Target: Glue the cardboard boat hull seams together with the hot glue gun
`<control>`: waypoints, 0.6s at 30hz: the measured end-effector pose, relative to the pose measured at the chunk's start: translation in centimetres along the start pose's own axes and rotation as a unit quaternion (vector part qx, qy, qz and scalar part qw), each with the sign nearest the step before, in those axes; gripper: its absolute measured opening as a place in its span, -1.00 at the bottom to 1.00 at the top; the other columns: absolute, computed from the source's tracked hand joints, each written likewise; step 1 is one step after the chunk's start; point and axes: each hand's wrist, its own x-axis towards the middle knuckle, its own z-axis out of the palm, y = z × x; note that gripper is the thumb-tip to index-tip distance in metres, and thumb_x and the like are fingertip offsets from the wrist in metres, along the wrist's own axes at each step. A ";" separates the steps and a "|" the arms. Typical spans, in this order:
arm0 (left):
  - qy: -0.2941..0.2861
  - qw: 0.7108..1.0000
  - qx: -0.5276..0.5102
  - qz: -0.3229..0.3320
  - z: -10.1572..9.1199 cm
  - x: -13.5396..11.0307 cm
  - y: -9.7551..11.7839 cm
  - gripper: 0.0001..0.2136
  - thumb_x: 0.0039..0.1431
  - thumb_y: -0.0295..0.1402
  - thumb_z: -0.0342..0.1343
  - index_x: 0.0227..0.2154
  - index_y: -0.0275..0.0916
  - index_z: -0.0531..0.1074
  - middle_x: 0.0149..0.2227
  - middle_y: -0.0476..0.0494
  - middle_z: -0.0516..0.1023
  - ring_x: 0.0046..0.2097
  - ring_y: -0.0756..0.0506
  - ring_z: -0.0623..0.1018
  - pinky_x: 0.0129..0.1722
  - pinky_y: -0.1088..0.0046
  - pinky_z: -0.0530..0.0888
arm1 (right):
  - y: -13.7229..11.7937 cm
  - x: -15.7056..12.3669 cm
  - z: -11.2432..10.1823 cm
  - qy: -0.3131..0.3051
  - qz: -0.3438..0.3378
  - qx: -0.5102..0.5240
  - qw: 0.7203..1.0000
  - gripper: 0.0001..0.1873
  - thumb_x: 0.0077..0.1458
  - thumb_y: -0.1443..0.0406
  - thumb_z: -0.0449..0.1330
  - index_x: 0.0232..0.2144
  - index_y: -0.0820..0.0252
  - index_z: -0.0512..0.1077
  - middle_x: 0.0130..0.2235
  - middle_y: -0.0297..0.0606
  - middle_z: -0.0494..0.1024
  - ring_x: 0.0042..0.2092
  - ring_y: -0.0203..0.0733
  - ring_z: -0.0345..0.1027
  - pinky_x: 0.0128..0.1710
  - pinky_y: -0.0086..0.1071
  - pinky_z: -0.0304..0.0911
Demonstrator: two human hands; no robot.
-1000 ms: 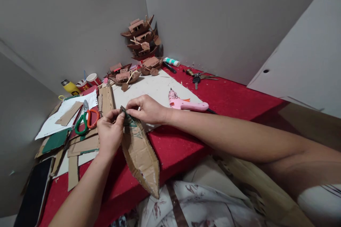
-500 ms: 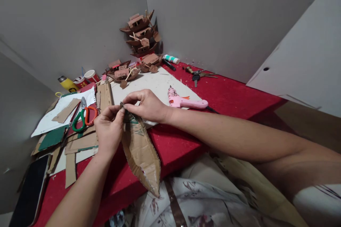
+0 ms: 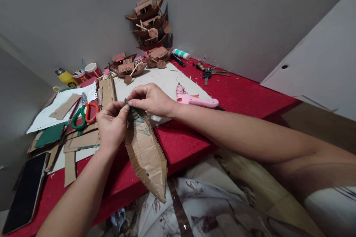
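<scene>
1. My left hand [image 3: 111, 124] pinches the upper tip of a boat-shaped cardboard piece [image 3: 146, 148] between thumb and forefinger; the other fingers curl behind, partly hidden.
2. My right hand [image 3: 151, 100] meets it at that same tip, thumb and forefinger pressed together on the cardboard edge; I cannot tell exactly how the edges lie under my fingertips.
3. The piece slants down from my fingers in front of the red tabletop [image 3: 180, 140]; its hollow side with raised walls faces me, and its lower point overlaps the patterned cloth [image 3: 194, 200] over my lap; whether they touch, I cannot tell.
4. Just beyond my right wrist lies a pink glue gun [image 3: 197, 100], nozzle pointing away from me; farther back stand small brown model boats [image 3: 146, 11], some stacked in the corner.
5. To my left, scissors [image 3: 83, 106] with green and orange handles rest among cardboard scraps [image 3: 83, 141]; nearer me lies a dark-screened phone [image 3: 26, 192].
</scene>
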 end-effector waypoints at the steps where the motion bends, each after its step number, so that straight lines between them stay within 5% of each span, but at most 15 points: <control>1: 0.000 1.000 -0.007 -0.004 0.0 0.0 0.1 -0.89 -0.10 -0.38 0.31 -0.48 -0.30 0.53 -0.48 0.00 0.56 -0.45 0.07 0.48 -0.42 0.61 0.41 | 0.0 0.0 0.0 0.004 0.003 0.006 1.000 -0.94 -0.08 0.45 0.16 -0.48 0.33 0.44 -0.50 -0.38 0.46 -0.43 -0.39 0.29 -0.38 -0.48 0.24; 18: -0.052 0.992 -0.054 -0.101 -0.1 -0.2 0.5 -0.76 -0.16 -0.37 0.33 -0.35 -0.28 0.52 -0.49 0.01 0.57 -0.47 0.04 0.49 -0.42 0.57 0.41 | -0.5 0.1 -0.5 0.020 0.028 -0.021 0.999 -0.86 -0.18 0.48 0.07 -0.50 0.32 0.41 -0.52 -0.39 0.42 -0.45 -0.39 0.24 -0.43 -0.49 0.17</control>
